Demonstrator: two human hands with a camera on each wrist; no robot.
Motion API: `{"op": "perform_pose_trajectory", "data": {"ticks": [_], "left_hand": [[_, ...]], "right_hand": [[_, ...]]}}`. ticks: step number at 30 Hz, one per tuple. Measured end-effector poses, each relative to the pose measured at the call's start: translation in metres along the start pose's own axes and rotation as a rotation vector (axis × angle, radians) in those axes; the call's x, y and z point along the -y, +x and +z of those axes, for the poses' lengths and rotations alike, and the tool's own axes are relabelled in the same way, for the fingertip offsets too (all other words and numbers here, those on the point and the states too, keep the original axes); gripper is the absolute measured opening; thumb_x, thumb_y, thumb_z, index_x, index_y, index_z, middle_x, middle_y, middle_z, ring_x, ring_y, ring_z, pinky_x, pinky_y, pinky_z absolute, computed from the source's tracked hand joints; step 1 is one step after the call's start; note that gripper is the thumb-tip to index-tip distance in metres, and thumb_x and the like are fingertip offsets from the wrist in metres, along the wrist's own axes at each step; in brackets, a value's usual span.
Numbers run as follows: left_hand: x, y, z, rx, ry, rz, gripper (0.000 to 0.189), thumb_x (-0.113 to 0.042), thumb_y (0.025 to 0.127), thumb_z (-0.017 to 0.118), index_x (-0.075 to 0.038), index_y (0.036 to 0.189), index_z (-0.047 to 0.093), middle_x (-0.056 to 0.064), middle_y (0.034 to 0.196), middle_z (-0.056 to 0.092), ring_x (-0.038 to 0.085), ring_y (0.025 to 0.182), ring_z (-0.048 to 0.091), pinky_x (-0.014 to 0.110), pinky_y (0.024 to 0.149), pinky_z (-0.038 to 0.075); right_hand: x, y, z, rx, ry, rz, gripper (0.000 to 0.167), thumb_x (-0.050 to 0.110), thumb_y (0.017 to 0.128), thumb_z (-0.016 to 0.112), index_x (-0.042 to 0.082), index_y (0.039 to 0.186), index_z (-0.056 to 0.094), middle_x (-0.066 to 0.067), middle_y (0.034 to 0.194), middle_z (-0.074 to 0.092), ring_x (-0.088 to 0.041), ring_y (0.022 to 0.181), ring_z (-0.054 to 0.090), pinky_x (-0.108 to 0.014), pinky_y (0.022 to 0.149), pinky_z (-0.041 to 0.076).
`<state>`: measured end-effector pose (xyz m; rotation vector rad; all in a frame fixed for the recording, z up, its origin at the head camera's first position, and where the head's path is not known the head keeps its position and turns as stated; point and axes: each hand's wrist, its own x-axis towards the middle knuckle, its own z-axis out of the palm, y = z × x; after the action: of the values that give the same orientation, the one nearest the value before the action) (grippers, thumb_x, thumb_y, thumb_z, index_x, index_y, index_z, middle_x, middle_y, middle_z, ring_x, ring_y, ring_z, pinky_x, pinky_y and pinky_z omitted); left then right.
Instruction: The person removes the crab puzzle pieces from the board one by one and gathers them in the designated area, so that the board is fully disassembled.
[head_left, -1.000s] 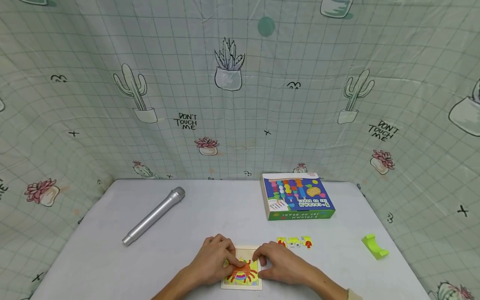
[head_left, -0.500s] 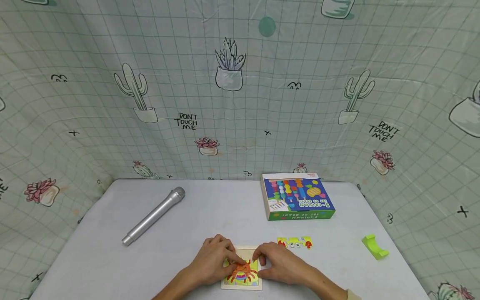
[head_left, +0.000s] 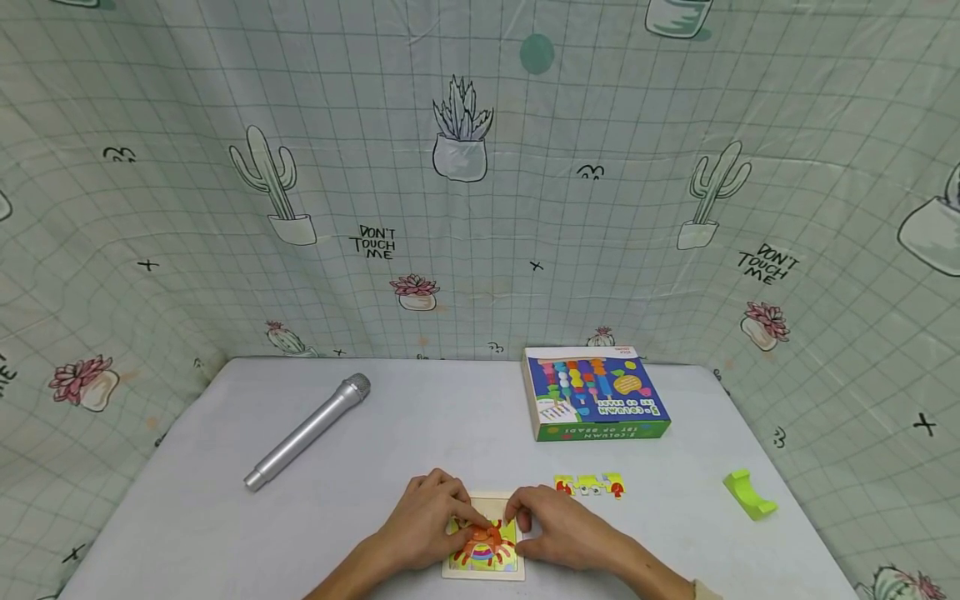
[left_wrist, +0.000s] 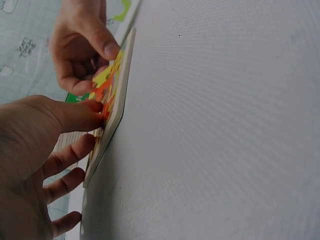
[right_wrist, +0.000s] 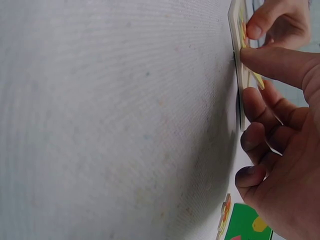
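Note:
A crab jigsaw puzzle (head_left: 483, 554) lies in a pale wooden tray (head_left: 483, 575) at the table's near edge. My left hand (head_left: 427, 521) rests over its left side, thumb and index fingertip pressing on the orange crab. On the other side, my right hand (head_left: 562, 529) pinches a yellow puzzle piece (right_wrist: 258, 80) between thumb and index finger. That piece tilts up from the tray in the right wrist view. The left wrist view shows the raised yellow and orange edge (left_wrist: 101, 77) between the two hands. Part of the picture is hidden under the left fingers.
Several loose puzzle pieces (head_left: 590, 485) lie in a row behind the right hand. Beyond them is a bead-set box (head_left: 596, 396). A silver microphone (head_left: 307, 433) lies at the left, and a green curved block (head_left: 750, 494) at the right. A patterned cloth (head_left: 480, 217) hangs behind.

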<state>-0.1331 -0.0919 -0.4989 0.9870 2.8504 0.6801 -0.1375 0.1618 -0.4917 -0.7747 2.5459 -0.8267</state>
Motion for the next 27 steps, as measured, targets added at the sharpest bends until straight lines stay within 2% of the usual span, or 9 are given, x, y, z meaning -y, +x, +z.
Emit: {"op": "perform_pose_trajectory", "data": {"ticks": [8,15,27], "left_hand": [[-0.0008,-0.0006,-0.0004,-0.004,0.003,0.003,0.021,-0.031,0.086,0.077,-0.045,0.102,0.078,-0.021,0.096,0.059,0.009,0.103,0.048,0.051,0.091,0.041],[-0.0002,-0.0004,-0.0004,-0.005,-0.005,0.005,0.021,-0.03,0.087,0.077,-0.045,0.102,0.078,-0.022,0.095,0.058,0.008,0.102,0.048,0.053,0.093,0.04],[0.0,0.0002,0.0017,-0.01,0.013,0.011,0.021,-0.031,0.087,0.076,-0.046,0.102,0.078,-0.022,0.095,0.058,0.009,0.103,0.048,0.052,0.091,0.041]], "right_hand": [[0.0,-0.0026,0.0003,0.021,-0.004,0.009,0.035,0.035,0.079,0.082,0.028,0.105,0.061,0.013,0.083,0.054,-0.003,0.075,0.049,-0.023,0.069,0.041],[0.0018,-0.0041,0.0011,0.009,-0.016,-0.003,0.039,0.042,0.079,0.083,0.028,0.106,0.059,0.013,0.084,0.053,-0.002,0.074,0.048,-0.022,0.068,0.041],[0.0063,-0.0042,0.003,-0.012,-0.07,-0.013,0.036,0.038,0.079,0.084,0.029,0.102,0.057,0.014,0.084,0.053,-0.002,0.075,0.047,-0.022,0.069,0.041]]}}
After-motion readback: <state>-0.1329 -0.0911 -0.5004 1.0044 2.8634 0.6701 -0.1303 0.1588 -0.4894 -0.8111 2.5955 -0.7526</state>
